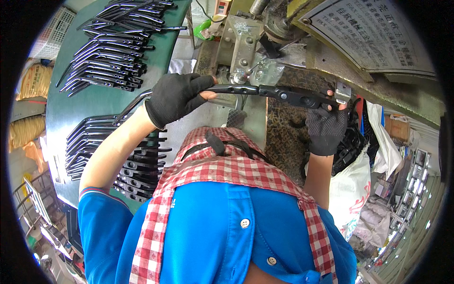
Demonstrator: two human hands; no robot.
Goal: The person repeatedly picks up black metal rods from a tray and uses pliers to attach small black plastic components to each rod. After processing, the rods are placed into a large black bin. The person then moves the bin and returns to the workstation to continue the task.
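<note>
A long black metal bar (283, 95), made of a bent tube joined to a flatter piece with holes, lies crosswise between my hands in front of the machine. My left hand (177, 98), in a black fingerless glove, is closed round the tube near its bend. At the other end my right hand (326, 125), in a similar dotted glove, has its bare fingertips round the flat piece. A small shiny metal block (343, 92) is right beside those fingertips; whether they touch it I cannot tell. Just beyond the bar's middle stands the machine's metal fixture (244, 47).
On the left, a green table (56, 111) carries piles of black bent tubes (106, 59) and a stack of black bars (85, 142). A machine housing with a plate (359, 35) overhangs at the far right. Nearer right stands a white sack (350, 196) by black parts.
</note>
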